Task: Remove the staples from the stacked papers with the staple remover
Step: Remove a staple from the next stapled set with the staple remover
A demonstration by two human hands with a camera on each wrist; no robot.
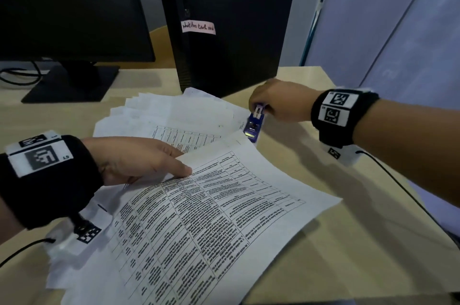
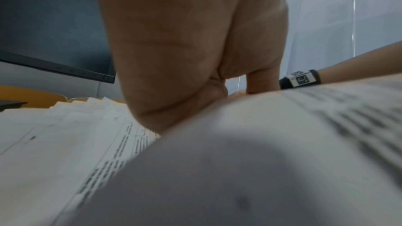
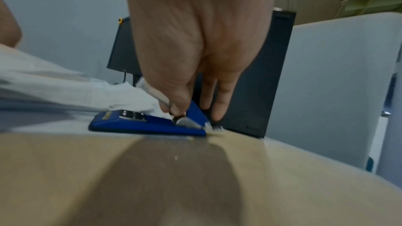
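The desk carries a monitor at the far left and one black computer tower at the back, with a handwritten label stuck to its front. In front of these the papers lie fanned out in one loose spread: the nearest printed sheet lies uppermost, and several more sheets splay behind it toward the tower; their exact number cannot be counted.

The left hand lies flat on the near sheet, fingers straight, pressing it down and gripping nothing.

The right hand is at the far right corner of the spread, close to the tower's base, fingers curled around the back end of the single blue staple remover. The tool rests on the desk right at the papers' edge. Its long axis runs from the right hand toward the person, roughly along the right edge of the fan. In the right wrist view a metal part under the thumb meets a paper corner; whether a staple sits there cannot be told.

Judging by this, the right hand is the nearer one and does the pulling, while the left only steadies the sheets.
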